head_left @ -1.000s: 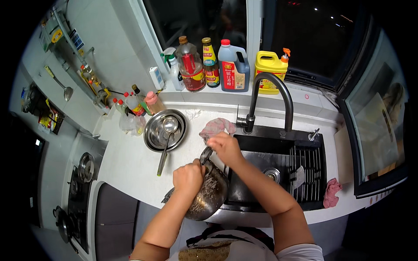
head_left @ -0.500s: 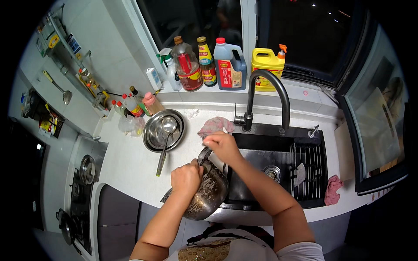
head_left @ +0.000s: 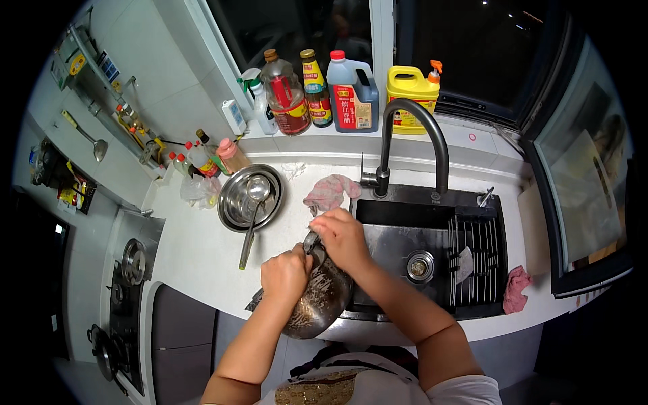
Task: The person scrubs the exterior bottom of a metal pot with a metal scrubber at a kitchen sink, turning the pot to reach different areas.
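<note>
A scorched metal vessel that looks like a kettle is tilted at the counter's front edge, left of the sink. Its surface is brown and streaked, and a dark pointed part sticks out at its left. My left hand is closed on its dark curved handle, fingers mostly hidden. Closed fingers of my right hand press against the upper end of that handle. A small grey bit shows above them, too little to name. A pink-and-grey cloth lies just beyond my right hand.
A black sink with a tall faucet and a drying rack is at right. Beside it lies a pink rag. Steel bowls hold a ladle at left. Several bottles line the sill.
My right hand has moved slightly nearer and down onto the kettle's handle. My left hand keeps its grip. The whole view has shifted a little.
</note>
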The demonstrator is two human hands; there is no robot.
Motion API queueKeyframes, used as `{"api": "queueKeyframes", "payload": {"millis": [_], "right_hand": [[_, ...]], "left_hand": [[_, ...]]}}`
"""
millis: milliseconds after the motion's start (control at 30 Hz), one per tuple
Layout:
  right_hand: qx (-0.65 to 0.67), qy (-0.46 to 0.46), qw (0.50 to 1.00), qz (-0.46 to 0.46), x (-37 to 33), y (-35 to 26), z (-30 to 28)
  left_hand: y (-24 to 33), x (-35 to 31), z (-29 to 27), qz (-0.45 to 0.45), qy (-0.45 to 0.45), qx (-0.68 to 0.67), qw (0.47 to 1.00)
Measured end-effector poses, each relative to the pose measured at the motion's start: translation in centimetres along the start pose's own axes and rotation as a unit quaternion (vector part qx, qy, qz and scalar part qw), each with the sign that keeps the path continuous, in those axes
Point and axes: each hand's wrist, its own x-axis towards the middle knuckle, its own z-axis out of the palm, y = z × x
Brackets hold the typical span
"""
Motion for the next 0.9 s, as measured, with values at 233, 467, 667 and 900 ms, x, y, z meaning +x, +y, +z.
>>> {"api": "queueKeyframes", "payload": {"millis": [233,467,667,900], "right_hand": [[0.009,-0.041,0.996,-0.077,-0.1,-1.7,0.2],[0.009,-0.053,0.994,-0.091,0.3,-2.7,0.2],[0.005,-0.027,0.997,-0.076,0.7,0.0,0.2],[-0.004,-0.034,0.999,0.002,1.4,1.3,-0.4]], "left_hand": [[-0.2,-0.3,0.4,-0.003,0.014,-0.003,1.000],[-0.1,-0.1,-0.1,0.005,0.015,-0.001,1.000],[0.0,0.0,-0.4,0.010,0.010,0.003,1.000],[0.2,0.0,-0.2,0.004,-0.003,0.003,1.000]]}}
